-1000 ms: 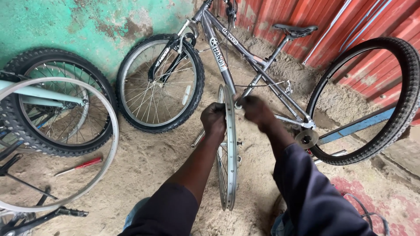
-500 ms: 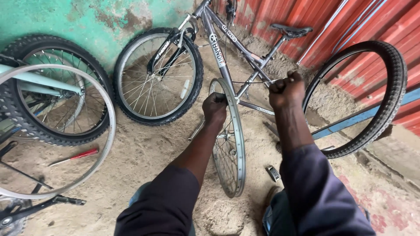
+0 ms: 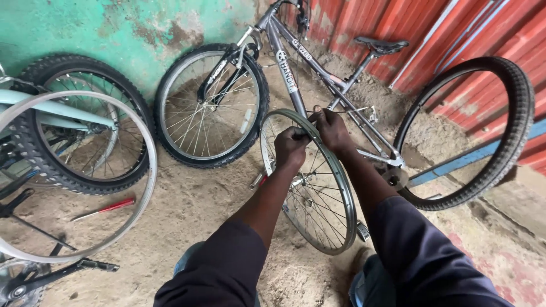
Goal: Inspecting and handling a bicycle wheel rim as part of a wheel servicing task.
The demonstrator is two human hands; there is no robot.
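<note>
Head view: right hand (image 3: 333, 129) back (rim (image 3: 341, 187))

A bare silver wheel rim (image 3: 310, 182), spoked and without a tyre, stands upright on the sandy ground in the middle of the scene, edge turned towards the near side. Its top sits just in front of a grey bicycle's frame, gripped at the upper arc.

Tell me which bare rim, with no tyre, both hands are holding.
The spoked rim standing upright in the middle, under the left hand and right hand. The other bare rim lies at left, untouched.
</note>
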